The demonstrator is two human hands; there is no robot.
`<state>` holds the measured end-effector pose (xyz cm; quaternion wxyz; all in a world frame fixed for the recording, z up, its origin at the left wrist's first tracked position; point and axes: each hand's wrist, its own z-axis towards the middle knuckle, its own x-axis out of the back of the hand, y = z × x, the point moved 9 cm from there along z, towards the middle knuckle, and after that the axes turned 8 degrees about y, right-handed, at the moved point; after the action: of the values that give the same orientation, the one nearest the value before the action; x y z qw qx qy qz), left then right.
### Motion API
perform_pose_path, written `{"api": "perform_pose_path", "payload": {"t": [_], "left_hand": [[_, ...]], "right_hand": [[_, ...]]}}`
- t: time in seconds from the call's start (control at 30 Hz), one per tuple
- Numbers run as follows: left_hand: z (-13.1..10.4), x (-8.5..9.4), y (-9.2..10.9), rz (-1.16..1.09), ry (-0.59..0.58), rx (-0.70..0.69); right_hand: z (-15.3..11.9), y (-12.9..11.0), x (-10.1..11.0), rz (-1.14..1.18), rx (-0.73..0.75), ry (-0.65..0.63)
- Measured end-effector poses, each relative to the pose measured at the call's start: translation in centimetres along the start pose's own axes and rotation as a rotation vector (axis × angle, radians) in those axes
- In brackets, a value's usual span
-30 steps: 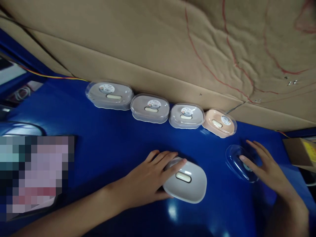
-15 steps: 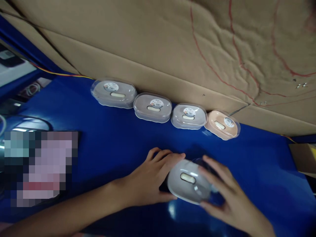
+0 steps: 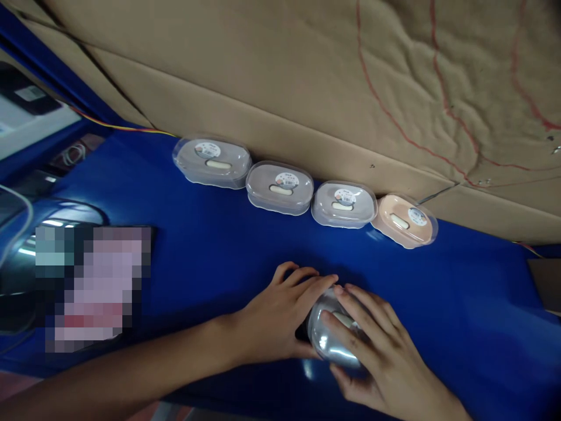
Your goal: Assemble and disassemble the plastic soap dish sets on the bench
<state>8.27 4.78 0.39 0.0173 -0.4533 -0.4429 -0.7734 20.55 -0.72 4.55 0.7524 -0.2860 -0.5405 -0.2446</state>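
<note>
At the near middle of the blue table, my left hand (image 3: pixel 284 316) grips the left end of a grey oval soap box (image 3: pixel 342 317), thumb on the near side and fingers on the far side. A clear plastic lid (image 3: pixel 326 342) now covers the box. My right hand (image 3: pixel 372 345) holds this lid from the right, fingers curved over its top and thumb at the near edge. A pale oblong piece shows through the lid between my right fingers. The box's right end is hidden under my right hand.
Along the cardboard wall (image 3: pixel 272 128) stand grey lidded soap boxes (image 3: pixel 280 188) and a peach one (image 3: pixel 405 221) at the right end of the row. A pixelated flat item (image 3: pixel 103 286) lies left, near cables and dark equipment. A cardboard box (image 3: pixel 543 283) is at far right.
My right hand has moved left with the clear lid, which now sits over the grey box. My left hand keeps its hold. The whole view has shifted slightly.
</note>
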Motion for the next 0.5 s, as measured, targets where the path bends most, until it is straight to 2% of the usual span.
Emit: {"api": "perform_pose_path", "payload": {"t": [0.2,0.3,0.5], "left_hand": [[-0.1,0.2,0.0,-0.043,0.032,-0.03],[-0.1,0.2,0.1,-0.053,0.026,-0.036],[-0.1,0.3,0.3,-0.076,0.003,-0.067]], "right_hand": [[0.4,-0.2,0.0,0.002,-0.061,0.01],[0.6,-0.7,0.2,-0.025,-0.057,0.046],[0.4,-1.8,-0.3,-0.076,-0.008,0.04]]}}
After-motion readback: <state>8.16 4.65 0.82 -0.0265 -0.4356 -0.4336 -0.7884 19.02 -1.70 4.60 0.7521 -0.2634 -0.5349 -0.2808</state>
